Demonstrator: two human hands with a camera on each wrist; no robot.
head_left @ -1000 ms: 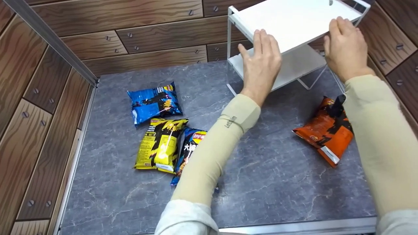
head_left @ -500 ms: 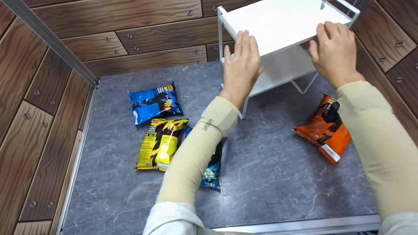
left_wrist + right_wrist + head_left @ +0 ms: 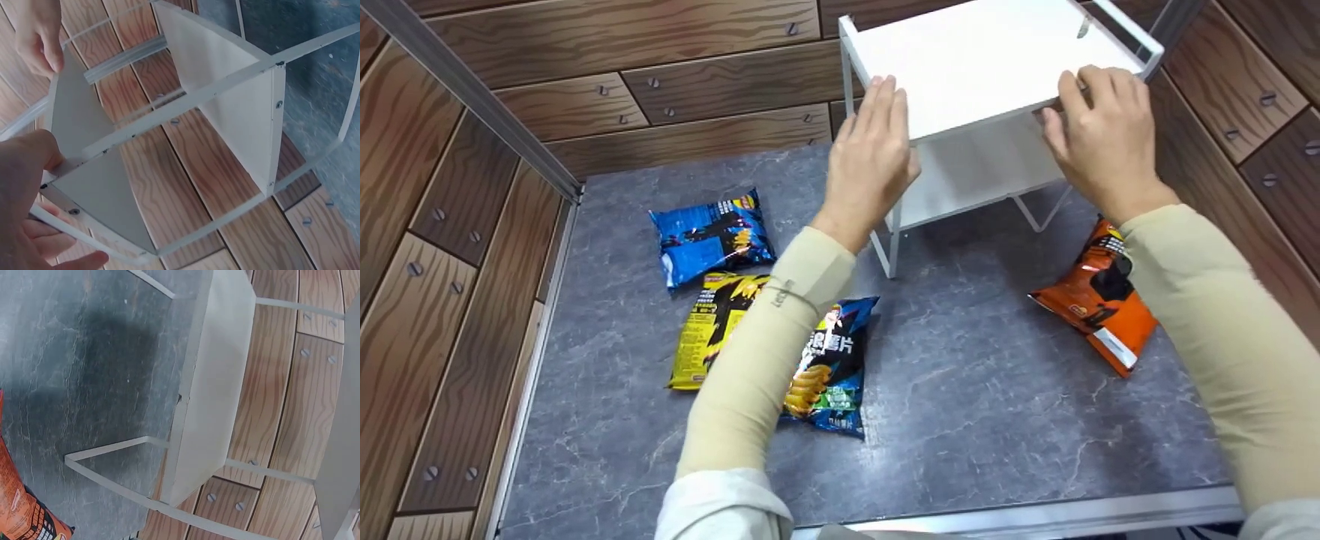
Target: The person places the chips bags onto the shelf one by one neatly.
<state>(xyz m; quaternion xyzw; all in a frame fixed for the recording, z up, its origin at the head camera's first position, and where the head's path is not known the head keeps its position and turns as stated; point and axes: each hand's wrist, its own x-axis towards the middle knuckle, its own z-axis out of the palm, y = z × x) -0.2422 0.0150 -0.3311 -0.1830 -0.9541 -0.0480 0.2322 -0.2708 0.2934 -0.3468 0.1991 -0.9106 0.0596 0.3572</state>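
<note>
A white two-tier shelf rack (image 3: 967,75) with a thin metal frame stands at the back of the grey marbled table. At the front left corner of its top board, my left hand (image 3: 870,161) grips the edge. In the left wrist view the left thumb (image 3: 42,149) lies on one side of the board and the fingers on the other. My right hand (image 3: 1110,139) holds the front edge of the same board farther right, its thumb low against the edge. The lower board (image 3: 211,394) shows in the right wrist view.
An orange chip bag (image 3: 1117,330) lies below the right forearm. On the left are a blue chip bag (image 3: 697,244), a yellow chip bag (image 3: 690,341) and a dark blue chip bag (image 3: 836,375), the last two partly covered by the left forearm. Wood-patterned walls (image 3: 735,97) enclose the table.
Both hands have shifted the rack to the left and slightly nearer to me, its front leg coming into view. The chip bags stay where they were.
</note>
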